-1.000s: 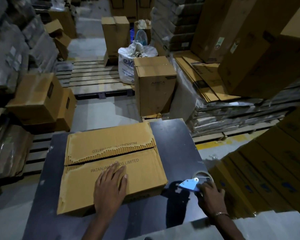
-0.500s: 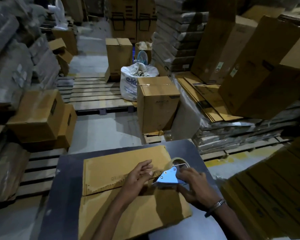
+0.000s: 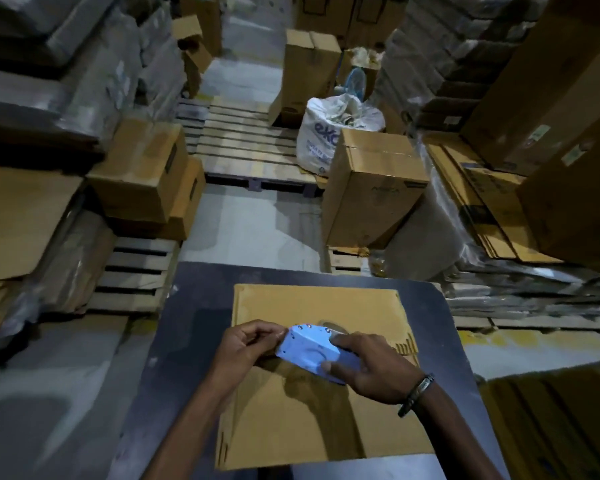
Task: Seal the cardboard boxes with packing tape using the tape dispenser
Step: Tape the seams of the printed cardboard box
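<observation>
Head view, item one: box point(image 3: 312, 403), flat brown cardboard, lying on the dark tabletop point(image 3: 194, 306), flaps closed, centre seam running left to right and untaped as far as can be seen.

Item two: dispenser point(image 3: 309, 349), pale blue, held just above the seam near the box's middle. A second ago it sat off the box's right edge; it has since been carried in over the flaps (so the reach is done, the taping not yet).

Item three: right hand point(image 3: 371, 370), fingers wrapped round the dispenser body, thumb on its side, bracelet at the wrist.

Item four: left hand point(image 3: 253, 344), fingers curled at the dispenser's left end, seemingly pinching the loose tape end; the tape itself is too faint to make out. A second ago this hand lay flat on the near flap.

Judgement: the tape end is probably being freed for sticking down, then a pull along the seam.

Surroundings: stacked cartons, pallets, a white sack point(image 3: 329, 129) beyond the tabletop.
</observation>
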The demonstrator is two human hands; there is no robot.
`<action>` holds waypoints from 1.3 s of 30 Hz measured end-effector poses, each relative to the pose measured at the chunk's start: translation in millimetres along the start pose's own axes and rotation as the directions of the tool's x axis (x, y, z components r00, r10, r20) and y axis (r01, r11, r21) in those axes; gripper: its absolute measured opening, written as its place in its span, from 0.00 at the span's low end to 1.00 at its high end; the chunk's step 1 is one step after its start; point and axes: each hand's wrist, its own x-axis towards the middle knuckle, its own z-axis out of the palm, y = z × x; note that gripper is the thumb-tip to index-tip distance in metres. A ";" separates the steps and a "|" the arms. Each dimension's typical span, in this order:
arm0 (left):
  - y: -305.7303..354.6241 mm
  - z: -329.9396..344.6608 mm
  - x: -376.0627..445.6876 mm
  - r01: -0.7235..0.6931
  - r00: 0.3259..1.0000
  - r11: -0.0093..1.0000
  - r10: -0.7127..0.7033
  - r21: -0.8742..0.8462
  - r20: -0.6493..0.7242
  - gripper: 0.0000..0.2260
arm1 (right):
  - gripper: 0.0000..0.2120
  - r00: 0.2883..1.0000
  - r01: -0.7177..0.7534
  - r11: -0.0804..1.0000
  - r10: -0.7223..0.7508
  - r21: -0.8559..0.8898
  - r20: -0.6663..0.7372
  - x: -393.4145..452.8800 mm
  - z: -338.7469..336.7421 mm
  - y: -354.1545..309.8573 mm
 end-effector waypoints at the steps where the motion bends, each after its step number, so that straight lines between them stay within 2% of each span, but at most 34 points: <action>1: -3.6 -7.9 -2.6 0.041 0.999 0.999 -0.042 -0.026 -0.026 0.05 | 0.18 0.999 0.016 1.000 -0.017 0.014 0.042 4.6 1.1 -5.6; 4: -13.0 -28.7 -15.8 0.114 0.985 0.988 -0.126 -0.103 -0.119 0.05 | 0.16 0.978 0.066 0.993 -0.084 0.095 0.193 14.1 10.1 -17.8; 7: -20.5 -40.3 -33.5 0.155 0.954 0.971 -0.195 -0.183 -0.229 0.06 | 0.22 0.956 0.054 0.978 -0.110 0.203 0.274 20.9 13.6 -31.8; 9: -24.1 -43.8 -40.4 0.168 0.929 0.957 -0.234 -0.237 -0.286 0.10 | 0.29 0.949 0.080 0.973 -0.141 0.219 0.281 25.6 10.7 -40.2; 11: -25.1 -43.0 -42.7 0.173 0.902 0.948 -0.261 -0.266 -0.345 0.08 | 0.31 0.945 0.127 0.974 -0.177 0.187 0.275 31.4 6.8 -43.2; 15: -18.6 -29.3 -39.5 0.135 0.859 0.959 -0.239 -0.250 -0.454 0.06 | 0.30 0.950 0.179 0.975 -0.206 0.131 0.235 44.1 -1.8 -39.3; 18: -23.9 -35.7 -32.3 0.074 0.770 0.971 -0.201 -0.229 -0.605 0.06 | 0.25 0.953 0.181 0.982 -0.189 0.056 0.235 53.4 -7.9 -29.7; 21: -25.8 -45.0 -28.7 0.080 0.764 0.975 -0.195 -0.210 -0.615 0.05 | 0.21 0.948 0.152 0.981 -0.180 0.123 0.262 63.0 -14.1 -23.6; 26: -31.3 -39.5 -21.2 0.099 0.744 0.969 -0.224 -0.227 -0.629 0.03 | 0.29 0.953 0.059 0.973 -0.121 0.221 0.277 80.4 -8.0 -15.6; 32: -59.2 -36.3 -19.9 0.100 0.721 0.964 -0.240 -0.245 -0.650 0.01 | 0.27 0.960 0.010 0.983 -0.061 0.182 0.275 98.2 22.0 -5.3; 34: -65.5 -38.7 -15.6 0.113 0.717 0.958 -0.262 -0.264 -0.645 0.04 | 0.30 0.962 -0.001 0.985 -0.046 0.172 0.268 103.1 28.7 -5.9; 36: -69.6 -40.7 -11.6 0.134 0.727 0.968 -0.242 -0.213 -0.642 0.08 | 0.30 0.964 0.000 0.989 -0.040 0.150 0.264 107.2 33.1 -6.7; 39: -76.3 -39.9 -3.2 0.200 0.724 0.980 -0.165 -0.025 -0.670 0.09 | 0.25 0.967 0.021 0.996 -0.043 0.089 0.250 110.3 38.3 -10.3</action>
